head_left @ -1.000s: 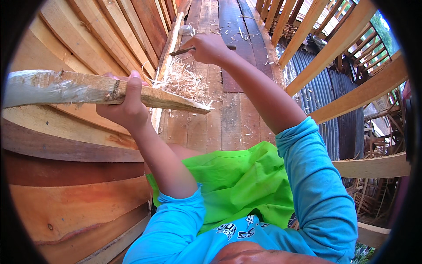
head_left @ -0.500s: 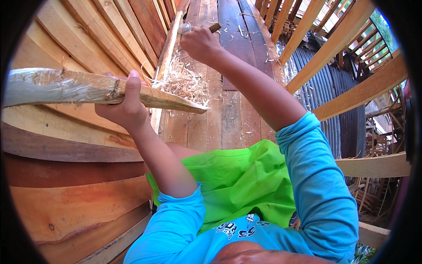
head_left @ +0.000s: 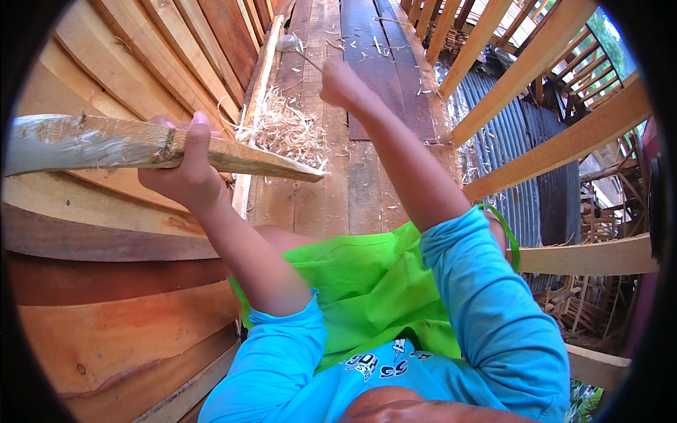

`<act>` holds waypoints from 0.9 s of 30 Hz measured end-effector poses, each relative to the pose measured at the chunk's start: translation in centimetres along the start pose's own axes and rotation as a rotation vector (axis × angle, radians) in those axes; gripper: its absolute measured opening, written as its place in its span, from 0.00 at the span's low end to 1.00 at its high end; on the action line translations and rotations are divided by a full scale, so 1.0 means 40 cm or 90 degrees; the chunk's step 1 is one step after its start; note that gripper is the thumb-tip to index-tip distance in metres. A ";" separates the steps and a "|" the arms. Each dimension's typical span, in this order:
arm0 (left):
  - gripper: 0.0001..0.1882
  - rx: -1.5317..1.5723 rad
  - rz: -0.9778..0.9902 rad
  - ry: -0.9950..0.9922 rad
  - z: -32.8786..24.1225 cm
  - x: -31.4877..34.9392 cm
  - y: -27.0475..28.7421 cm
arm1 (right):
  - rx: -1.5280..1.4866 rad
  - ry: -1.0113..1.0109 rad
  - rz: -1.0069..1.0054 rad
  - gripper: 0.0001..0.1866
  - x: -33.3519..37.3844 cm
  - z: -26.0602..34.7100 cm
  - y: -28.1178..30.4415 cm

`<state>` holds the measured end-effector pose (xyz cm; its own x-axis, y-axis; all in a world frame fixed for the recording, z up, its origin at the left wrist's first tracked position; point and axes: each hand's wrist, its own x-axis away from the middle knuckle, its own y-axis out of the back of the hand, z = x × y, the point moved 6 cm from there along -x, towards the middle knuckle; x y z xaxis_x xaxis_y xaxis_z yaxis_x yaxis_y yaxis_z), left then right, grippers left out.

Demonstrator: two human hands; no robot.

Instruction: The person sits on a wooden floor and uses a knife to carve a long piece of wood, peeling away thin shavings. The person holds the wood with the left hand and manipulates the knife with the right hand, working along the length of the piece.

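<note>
My left hand (head_left: 185,169) is closed around a long, rough-hewn piece of wood (head_left: 92,141), with the thumb over its top edge. The wood runs from the far left and tapers to a pointed end just right of the hand. Farther forward and to the right, my right hand (head_left: 344,86) makes a fist around a tool with a thin, dark shaft or blade (head_left: 311,60); its kind is unclear. That hand is apart from the wood. Curly pale shavings (head_left: 288,130) lie heaped beyond the pointed end.
Wooden planks (head_left: 363,187) form the floor, with a darker board (head_left: 388,106) strewn with shavings. A small, roundish, pale object (head_left: 287,43) sits by the long batten (head_left: 262,70). Curved planks (head_left: 127,240) wall the left; upright ribs (head_left: 522,70) stand at right, beyond them corrugated sheets (head_left: 486,162).
My right hand has swung rightward and slightly down, its wrist turned, so the thin part of the tool now shows to its left. The left hand keeps its hold on the wood.
</note>
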<state>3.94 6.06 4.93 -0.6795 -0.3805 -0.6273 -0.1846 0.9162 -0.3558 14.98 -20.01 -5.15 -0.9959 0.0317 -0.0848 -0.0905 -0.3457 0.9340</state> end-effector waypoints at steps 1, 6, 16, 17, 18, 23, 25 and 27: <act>0.13 0.003 0.001 0.002 -0.007 -0.002 -0.001 | 0.007 -0.018 -0.009 0.10 0.028 -0.032 -0.035; 0.13 0.005 0.014 0.007 -0.022 -0.005 -0.005 | -0.043 -0.245 0.046 0.11 0.195 -0.231 -0.266; 0.14 -0.021 0.015 0.005 -0.016 0.000 -0.004 | 0.077 -0.493 0.028 0.07 0.378 -0.305 -0.383; 0.15 -0.017 0.016 0.006 -0.017 0.001 -0.010 | 0.073 -0.487 0.020 0.07 0.376 -0.304 -0.396; 0.15 -0.014 0.019 0.007 -0.017 0.002 -0.018 | 0.068 -0.482 0.012 0.07 0.373 -0.305 -0.415; 0.15 -0.026 0.042 -0.014 -0.020 -0.004 -0.006 | 0.015 -0.378 0.036 0.07 0.312 -0.185 -0.481; 0.15 -0.019 0.051 -0.028 -0.027 -0.006 -0.013 | -0.052 -0.339 0.019 0.06 0.277 -0.142 -0.506; 0.15 -0.027 0.053 -0.029 -0.033 -0.006 -0.009 | -0.139 -0.280 -0.011 0.07 0.255 -0.099 -0.514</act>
<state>3.23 5.98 6.12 -0.6613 -0.3076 -0.6841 -0.1599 0.9489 -0.2721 6.67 -16.28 -26.60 -0.9037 0.4166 0.0985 -0.1524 -0.5281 0.8354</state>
